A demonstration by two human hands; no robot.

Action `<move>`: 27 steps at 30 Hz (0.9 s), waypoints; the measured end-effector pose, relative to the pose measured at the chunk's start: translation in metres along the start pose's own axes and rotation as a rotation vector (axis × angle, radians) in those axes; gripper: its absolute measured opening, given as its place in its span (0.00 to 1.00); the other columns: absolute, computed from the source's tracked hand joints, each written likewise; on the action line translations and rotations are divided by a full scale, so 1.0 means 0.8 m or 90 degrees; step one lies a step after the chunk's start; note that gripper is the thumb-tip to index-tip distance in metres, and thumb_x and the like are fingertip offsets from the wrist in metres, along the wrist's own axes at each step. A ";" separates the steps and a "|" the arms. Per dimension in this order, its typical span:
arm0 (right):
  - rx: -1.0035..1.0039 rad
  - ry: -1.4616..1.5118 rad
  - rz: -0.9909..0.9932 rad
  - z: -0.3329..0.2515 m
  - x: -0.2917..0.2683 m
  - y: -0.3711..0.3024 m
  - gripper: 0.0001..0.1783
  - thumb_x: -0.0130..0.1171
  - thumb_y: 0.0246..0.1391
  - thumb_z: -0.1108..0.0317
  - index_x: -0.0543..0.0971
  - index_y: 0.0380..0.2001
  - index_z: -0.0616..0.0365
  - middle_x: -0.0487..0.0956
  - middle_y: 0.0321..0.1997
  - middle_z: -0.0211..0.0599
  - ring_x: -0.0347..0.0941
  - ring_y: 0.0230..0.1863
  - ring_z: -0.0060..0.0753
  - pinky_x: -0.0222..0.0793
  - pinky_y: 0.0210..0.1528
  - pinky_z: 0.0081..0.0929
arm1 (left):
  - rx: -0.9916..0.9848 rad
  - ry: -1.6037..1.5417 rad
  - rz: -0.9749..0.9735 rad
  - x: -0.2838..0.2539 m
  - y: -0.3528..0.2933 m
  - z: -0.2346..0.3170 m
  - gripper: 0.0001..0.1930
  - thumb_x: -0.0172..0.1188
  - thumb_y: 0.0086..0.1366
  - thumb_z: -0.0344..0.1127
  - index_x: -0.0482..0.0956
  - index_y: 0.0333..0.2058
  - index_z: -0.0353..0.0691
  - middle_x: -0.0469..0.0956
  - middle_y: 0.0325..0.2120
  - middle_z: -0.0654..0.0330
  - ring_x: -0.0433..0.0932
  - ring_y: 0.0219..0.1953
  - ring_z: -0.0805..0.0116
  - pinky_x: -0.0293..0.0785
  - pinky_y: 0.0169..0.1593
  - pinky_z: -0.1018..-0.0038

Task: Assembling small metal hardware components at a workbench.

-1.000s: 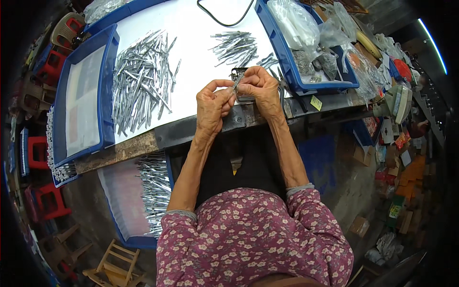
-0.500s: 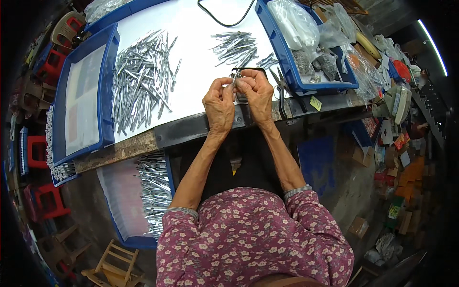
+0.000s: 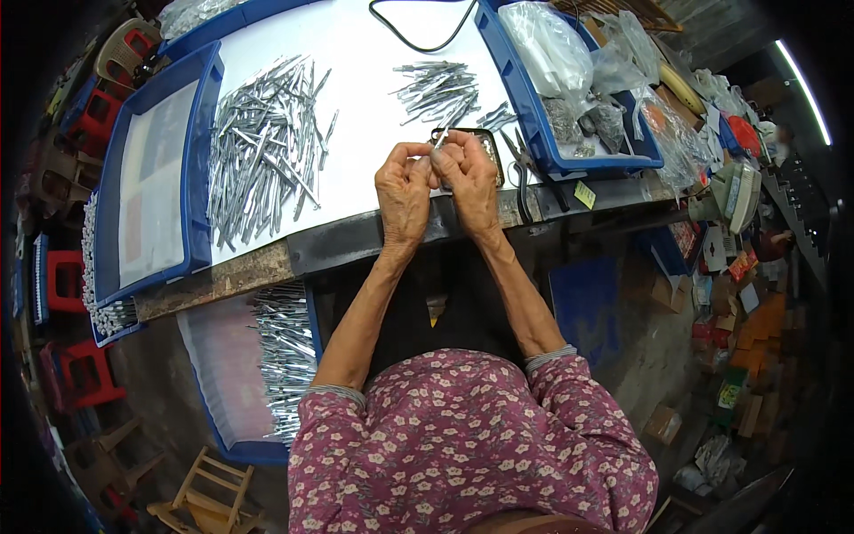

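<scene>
My left hand (image 3: 403, 194) and my right hand (image 3: 471, 185) meet at the table's front edge, fingers closed in a pinch. Between them is a slim silver metal piece (image 3: 441, 138), its upper end poking out above the fingertips. Its lower part is hidden by the fingers. Partly behind my right hand lies a small dark tray (image 3: 496, 153) with tiny parts in it, too small to name. Beyond the hands is a small heap of slender silver metal pieces (image 3: 436, 89). A much larger heap of similar pieces (image 3: 265, 151) spreads to the left.
Pliers (image 3: 522, 182) lie right of the tray. A blue bin (image 3: 569, 163) with plastic bags stands at the right, and a blue tray (image 3: 200, 169) at the left. Below the table edge, another blue tray (image 3: 222, 392) holds more metal pieces. A black cable (image 3: 414, 44) curves at the back.
Both hands have shifted slightly left, my right hand more, uncovering more of the small dark tray. The metal piece's upper end now shows more plainly above the fingers.
</scene>
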State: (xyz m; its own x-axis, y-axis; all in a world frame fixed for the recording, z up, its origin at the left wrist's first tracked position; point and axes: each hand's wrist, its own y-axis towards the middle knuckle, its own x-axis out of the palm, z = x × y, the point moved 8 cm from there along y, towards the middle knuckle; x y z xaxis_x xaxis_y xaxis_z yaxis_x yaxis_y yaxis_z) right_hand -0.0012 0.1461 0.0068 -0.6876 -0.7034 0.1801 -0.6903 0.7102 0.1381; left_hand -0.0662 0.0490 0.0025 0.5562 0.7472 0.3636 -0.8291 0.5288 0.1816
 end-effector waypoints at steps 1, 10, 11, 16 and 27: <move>0.013 0.009 -0.025 0.005 0.001 0.001 0.13 0.50 0.54 0.64 0.70 0.34 0.66 0.72 0.23 0.31 0.67 0.22 0.18 0.64 0.27 0.14 | -0.001 -0.001 -0.001 -0.001 -0.001 0.001 0.06 0.50 0.60 0.27 0.71 0.34 0.31 0.67 0.15 0.68 0.58 0.15 0.87 0.51 0.18 0.88; 0.053 0.087 -0.053 0.009 0.009 -0.005 0.15 0.50 0.55 0.65 0.68 0.39 0.67 0.72 0.23 0.30 0.65 0.21 0.17 0.62 0.25 0.13 | -0.015 0.028 0.004 -0.005 -0.003 0.006 0.05 0.50 0.60 0.27 0.71 0.33 0.31 0.67 0.14 0.69 0.58 0.15 0.86 0.51 0.18 0.88; 0.054 0.062 -0.046 0.009 0.003 -0.005 0.15 0.52 0.54 0.69 0.67 0.42 0.67 0.72 0.24 0.30 0.64 0.21 0.15 0.61 0.24 0.12 | -0.016 0.030 0.007 -0.004 -0.005 0.008 0.05 0.50 0.60 0.27 0.71 0.33 0.31 0.67 0.14 0.69 0.59 0.16 0.86 0.52 0.19 0.88; -0.054 -0.029 -0.016 -0.006 0.012 -0.007 0.17 0.55 0.50 0.71 0.66 0.42 0.67 0.72 0.25 0.29 0.64 0.22 0.13 0.59 0.23 0.09 | 0.014 0.152 0.025 -0.012 -0.004 0.005 0.05 0.50 0.60 0.28 0.71 0.33 0.32 0.67 0.14 0.69 0.61 0.17 0.85 0.55 0.20 0.87; -0.065 -0.007 -0.030 0.007 0.008 -0.002 0.18 0.53 0.50 0.72 0.64 0.43 0.69 0.72 0.25 0.30 0.65 0.26 0.14 0.62 0.28 0.10 | 0.064 0.229 0.018 -0.008 -0.007 0.011 0.04 0.50 0.60 0.27 0.72 0.32 0.33 0.69 0.16 0.67 0.65 0.20 0.82 0.61 0.23 0.84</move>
State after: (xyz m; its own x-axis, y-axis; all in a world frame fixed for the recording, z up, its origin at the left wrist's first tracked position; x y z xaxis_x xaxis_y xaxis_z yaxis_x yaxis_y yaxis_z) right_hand -0.0059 0.1406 0.0025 -0.6582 -0.7357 0.1599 -0.6954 0.6754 0.2453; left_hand -0.0658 0.0378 0.0070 0.5030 0.8638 0.0292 -0.8358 0.4775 0.2710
